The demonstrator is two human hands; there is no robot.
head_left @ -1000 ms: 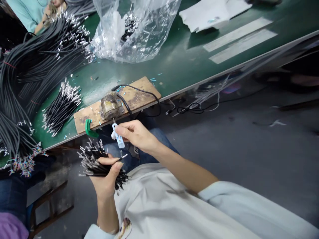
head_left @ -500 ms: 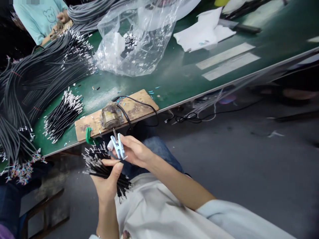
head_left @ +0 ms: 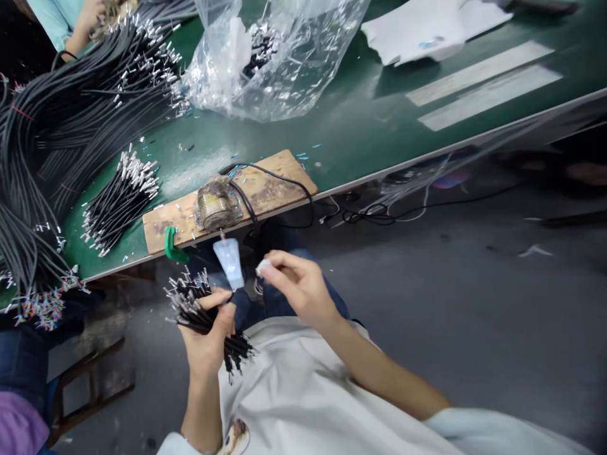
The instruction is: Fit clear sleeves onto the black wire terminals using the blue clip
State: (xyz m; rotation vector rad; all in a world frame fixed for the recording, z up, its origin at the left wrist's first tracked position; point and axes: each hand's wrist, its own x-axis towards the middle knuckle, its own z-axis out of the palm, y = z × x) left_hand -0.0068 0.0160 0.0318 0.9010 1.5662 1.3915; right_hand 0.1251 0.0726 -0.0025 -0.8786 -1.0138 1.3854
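Observation:
My left hand is closed around a bundle of short black cables with silvery tips. Its thumb and index finger lie just under a light-blue clothespin, which now looks smeared by motion. The clothespin sits at the end of the thin shaft of a small motor, wrapped in clear, yellowish material. To the right, apart from the clothespin, is my right hand, its fingers curled and thumb pressed in. Something white covers or sits at its fingertips; I cannot tell whether it is held.
The motor is on a wooden board at the table edge, beside a green clamp. More short cables and long grey cables lie left. Behind are a clear plastic bag and a co-worker's arm.
My right hand has drawn back to the right, off the clothespin. The clothespin has gone from a sharp outline to a blur. My left hand keeps the cable bundle nearly in place.

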